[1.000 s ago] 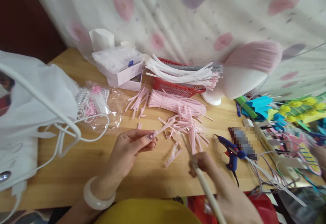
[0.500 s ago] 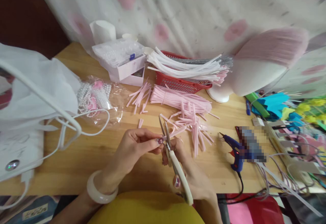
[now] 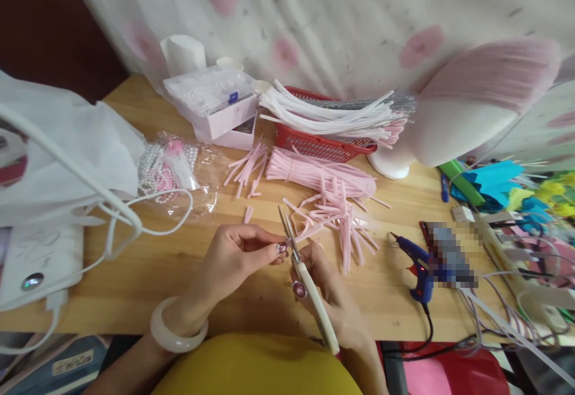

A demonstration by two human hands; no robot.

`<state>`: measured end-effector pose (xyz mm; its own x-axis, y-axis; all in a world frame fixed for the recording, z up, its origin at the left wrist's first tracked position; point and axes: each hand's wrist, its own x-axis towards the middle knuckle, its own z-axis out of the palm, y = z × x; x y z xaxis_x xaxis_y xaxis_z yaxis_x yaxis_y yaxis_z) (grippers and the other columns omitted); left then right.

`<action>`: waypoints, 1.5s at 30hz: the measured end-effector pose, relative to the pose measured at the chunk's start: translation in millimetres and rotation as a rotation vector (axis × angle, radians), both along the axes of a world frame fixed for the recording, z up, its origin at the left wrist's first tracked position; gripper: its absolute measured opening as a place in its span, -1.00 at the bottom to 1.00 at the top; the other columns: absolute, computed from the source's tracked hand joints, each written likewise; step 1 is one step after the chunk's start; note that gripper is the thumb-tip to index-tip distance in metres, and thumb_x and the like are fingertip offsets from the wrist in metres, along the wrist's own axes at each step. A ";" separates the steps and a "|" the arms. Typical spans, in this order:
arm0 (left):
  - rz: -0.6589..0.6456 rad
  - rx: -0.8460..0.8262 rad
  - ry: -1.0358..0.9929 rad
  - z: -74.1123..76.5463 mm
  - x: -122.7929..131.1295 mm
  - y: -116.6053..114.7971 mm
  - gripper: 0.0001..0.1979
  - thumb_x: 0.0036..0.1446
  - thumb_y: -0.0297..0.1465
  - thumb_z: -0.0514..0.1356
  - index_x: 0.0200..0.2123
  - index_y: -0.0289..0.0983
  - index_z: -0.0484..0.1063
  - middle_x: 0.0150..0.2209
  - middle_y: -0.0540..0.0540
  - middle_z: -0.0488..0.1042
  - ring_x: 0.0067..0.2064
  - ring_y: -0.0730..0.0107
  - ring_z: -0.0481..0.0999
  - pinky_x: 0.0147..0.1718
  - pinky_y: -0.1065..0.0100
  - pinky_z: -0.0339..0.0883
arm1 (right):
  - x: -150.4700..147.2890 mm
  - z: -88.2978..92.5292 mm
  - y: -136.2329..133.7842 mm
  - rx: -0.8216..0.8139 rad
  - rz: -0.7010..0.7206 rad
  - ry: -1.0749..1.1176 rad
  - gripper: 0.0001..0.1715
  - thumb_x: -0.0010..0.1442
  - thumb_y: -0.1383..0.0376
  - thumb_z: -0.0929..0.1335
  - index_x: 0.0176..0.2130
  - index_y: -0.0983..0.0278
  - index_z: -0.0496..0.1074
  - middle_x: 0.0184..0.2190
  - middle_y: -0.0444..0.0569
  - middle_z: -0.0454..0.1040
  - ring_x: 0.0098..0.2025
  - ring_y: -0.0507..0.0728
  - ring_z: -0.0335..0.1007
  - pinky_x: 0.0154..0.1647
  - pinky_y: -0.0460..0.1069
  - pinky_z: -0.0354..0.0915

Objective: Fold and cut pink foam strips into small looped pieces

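My left hand (image 3: 242, 257) pinches the end of a pink pipe cleaner (image 3: 313, 231) between thumb and fingers. The strip passes between the blades of the white-handled scissors (image 3: 314, 299) and reaches out to their right. My right hand (image 3: 330, 287) is wrapped round the scissors' handles, the thumb on the near side. The blades point up and away, their tips a little apart. Just beyond the hands lie cut pink pieces (image 3: 345, 227) in a loose heap, with a smaller pile of cut pieces (image 3: 248, 167) to the left. Behind them rests a tied bundle of pink pipe cleaners (image 3: 321, 172).
A red basket (image 3: 314, 145) at the back holds white and silver stems. To its left are stacked boxes (image 3: 220, 108) and a bag of pearl beads (image 3: 168, 167). A blue glue gun (image 3: 417, 266) with cables lies right; a white mannequin head (image 3: 458, 128) stands behind.
The scissors' blades have come closer together on the pink strip, and my right thumb has moved up with the handle. My left hand keeps its pinch. The view has shifted slightly.
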<state>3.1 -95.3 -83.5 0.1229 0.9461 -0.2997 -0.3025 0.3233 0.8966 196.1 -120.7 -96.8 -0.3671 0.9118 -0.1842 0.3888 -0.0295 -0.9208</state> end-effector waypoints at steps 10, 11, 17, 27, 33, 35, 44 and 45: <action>-0.013 -0.014 0.057 -6.1 -1.1 0.7 -0.91 -0.13 -0.53 0.33 -0.49 -0.24 0.62 -0.49 0.00 0.64 -0.48 0.52 0.59 -0.44 0.61 0.46 | -2.2 -2.8 -1.3 -0.131 0.028 0.055 -0.74 0.15 0.16 0.32 -0.35 0.22 0.15 -0.44 -0.17 0.22 -0.39 0.05 0.14 -0.36 -0.03 0.13; -0.016 -0.015 0.063 -7.2 -1.8 -0.1 -0.91 -0.13 -0.53 0.33 -0.49 -0.24 0.62 -0.49 0.00 0.64 -0.48 0.51 0.59 -0.44 0.61 0.46 | -2.1 -2.7 -1.1 -0.133 0.034 0.038 -0.75 0.16 0.16 0.31 -0.36 0.22 0.14 -0.44 -0.17 0.22 -0.39 0.05 0.13 -0.36 -0.03 0.12; -0.024 -0.033 0.064 -15.9 -4.7 -5.4 -0.94 -0.09 -0.48 0.34 -0.48 -0.23 0.62 -0.46 -0.02 0.65 -0.46 0.49 0.60 -0.42 0.57 0.48 | -4.9 -3.5 -2.6 -0.153 0.075 0.025 -0.75 0.21 0.14 0.28 -0.35 0.22 0.15 -0.45 -0.17 0.25 -0.39 0.05 0.15 -0.37 -0.03 0.10; 0.042 -0.012 0.194 -14.9 -19.0 -1.7 -0.90 -0.13 -0.38 0.36 -0.46 -0.27 0.58 -0.46 -0.04 0.64 -0.44 0.40 0.59 -0.39 0.45 0.51 | 2.6 -13.7 -4.5 -0.052 -0.067 0.035 -0.75 0.24 0.16 0.31 -0.34 0.22 0.15 -0.51 -0.21 0.26 -0.51 0.00 0.21 -0.51 -0.09 0.09; 0.154 0.151 0.739 -26.6 -42.3 4.1 -0.89 0.01 -0.32 0.26 -0.41 -0.24 0.47 -0.40 -0.05 0.61 -0.36 0.33 0.59 -0.34 0.39 0.44 | -3.5 -4.1 1.8 0.139 0.039 -0.304 -0.73 0.17 0.19 0.32 -0.40 0.22 0.12 -0.58 -0.21 0.22 -0.55 0.01 0.09 -0.52 -0.07 -0.01; 0.129 0.186 0.944 -33.5 -44.5 4.7 -0.88 0.07 -0.29 0.22 -0.40 -0.22 0.46 -0.41 -0.05 0.60 -0.40 0.32 0.57 -0.37 0.37 0.40 | -8.9 -0.5 3.7 0.183 0.099 -0.440 -0.73 0.12 0.17 0.34 -0.38 0.22 0.15 -0.56 -0.17 0.27 -0.51 0.05 0.14 -0.48 -0.05 0.01; -0.010 0.391 1.349 -45.4 -28.7 23.2 -0.84 0.19 -0.38 0.10 -0.32 -0.27 0.47 -0.31 -0.13 0.53 -0.31 0.24 0.52 -0.30 0.31 0.33 | -0.5 0.1 11.0 0.232 0.081 -0.486 -0.81 0.11 0.23 0.35 -0.30 0.23 0.25 -0.42 -0.05 0.44 -0.37 0.16 0.35 -0.37 -0.02 0.16; -0.026 0.402 1.373 -45.5 -26.6 25.9 -0.84 0.20 -0.39 0.10 -0.28 -0.27 0.47 -0.27 -0.14 0.52 -0.27 0.22 0.51 -0.27 0.30 0.33 | 2.6 -3.5 12.3 0.248 0.032 -0.483 -0.83 0.13 0.23 0.34 -0.29 0.23 0.25 -0.40 -0.05 0.45 -0.36 0.16 0.37 -0.36 -0.02 0.17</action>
